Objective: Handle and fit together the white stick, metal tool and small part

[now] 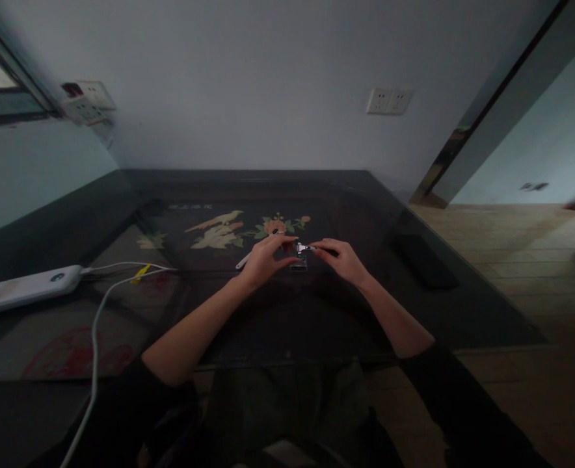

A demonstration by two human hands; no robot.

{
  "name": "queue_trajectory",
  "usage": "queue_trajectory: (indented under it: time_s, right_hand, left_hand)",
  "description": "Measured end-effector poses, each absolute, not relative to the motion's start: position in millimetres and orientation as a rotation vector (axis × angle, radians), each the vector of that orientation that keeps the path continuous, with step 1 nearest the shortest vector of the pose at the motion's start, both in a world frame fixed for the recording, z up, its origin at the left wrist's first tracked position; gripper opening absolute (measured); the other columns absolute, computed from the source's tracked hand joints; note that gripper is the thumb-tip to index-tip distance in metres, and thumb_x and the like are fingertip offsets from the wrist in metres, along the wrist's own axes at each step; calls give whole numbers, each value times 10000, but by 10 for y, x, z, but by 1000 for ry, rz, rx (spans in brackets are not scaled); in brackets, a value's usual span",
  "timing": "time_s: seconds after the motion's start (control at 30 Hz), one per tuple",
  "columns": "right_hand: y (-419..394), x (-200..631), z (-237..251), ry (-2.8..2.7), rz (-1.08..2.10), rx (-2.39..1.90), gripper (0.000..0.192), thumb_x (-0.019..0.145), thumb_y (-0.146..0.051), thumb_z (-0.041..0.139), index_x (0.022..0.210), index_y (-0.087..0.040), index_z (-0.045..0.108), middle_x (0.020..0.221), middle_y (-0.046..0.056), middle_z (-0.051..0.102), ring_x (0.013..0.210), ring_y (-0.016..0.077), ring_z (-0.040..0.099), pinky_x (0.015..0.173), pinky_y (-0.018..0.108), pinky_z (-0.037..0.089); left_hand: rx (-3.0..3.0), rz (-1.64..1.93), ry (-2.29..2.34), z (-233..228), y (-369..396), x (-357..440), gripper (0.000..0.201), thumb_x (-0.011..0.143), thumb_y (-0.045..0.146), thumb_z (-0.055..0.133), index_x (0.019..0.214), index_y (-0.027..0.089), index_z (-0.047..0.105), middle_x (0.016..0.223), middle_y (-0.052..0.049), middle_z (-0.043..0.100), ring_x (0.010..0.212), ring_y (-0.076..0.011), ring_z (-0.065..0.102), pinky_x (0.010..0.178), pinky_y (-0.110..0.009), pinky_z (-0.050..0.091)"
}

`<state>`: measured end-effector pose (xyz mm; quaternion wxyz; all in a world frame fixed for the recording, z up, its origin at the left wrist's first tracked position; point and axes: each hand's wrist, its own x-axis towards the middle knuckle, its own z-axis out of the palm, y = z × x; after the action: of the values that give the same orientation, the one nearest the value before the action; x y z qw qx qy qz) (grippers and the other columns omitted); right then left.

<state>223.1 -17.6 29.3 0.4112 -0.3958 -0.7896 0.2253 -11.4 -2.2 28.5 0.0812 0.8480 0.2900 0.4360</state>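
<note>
Nearest in are the dark sleeves, then both forearms reaching out over the dark glass-topped table (463,312). The left hand (263,259) rests on a small dark block (298,262), fingers curled over its near-left side, pinning it flat. The right hand (342,259) pinches a thin silvery tool (306,247) by its dark handle, tip touching the block's top. It's dim, so I'd guess a small circuit board or module. It looks light, stiff and probably fragile, so hold it by the edges and don't press the top. A white stick (243,261) lies just left. Farther left sit a white power bank (26,288) and cable (97,325); a flat black slab (424,260) lies right.
</note>
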Motion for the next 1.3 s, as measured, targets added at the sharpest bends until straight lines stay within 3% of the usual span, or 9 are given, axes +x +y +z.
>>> queue_trajectory:
  time_s: [0.73,1.07,1.3]
  right_hand:
    - [-168,2243,311,-1891,704,-984,286,882,-434,615,988,-211,759,996,73,758,926,222,678,852,366,495]
    - [-139,2291,245,-1997,638,-1028,254,892,-367,615,993,-182,757,998,101,753,913,219,678,825,358,498]
    - [-141,2269,270,-1940,700,-1029,244,886,-365,614,1000,-204,757,1025,76,760,942,222,682,857,363,493]
  left_hand:
    - [2307,1280,758,402,-62,-96,416,794,219,745,1188,152,629,996,-78,707,874,-160,653,784,-289,533]
    - [2571,1113,857,327,3,-136,361,801,221,720,1151,161,651,963,-76,703,917,-191,651,850,-362,527]
    - [2228,1181,801,331,-30,-81,436,774,187,721,1200,173,630,1014,-77,709,888,-166,656,822,-323,537]
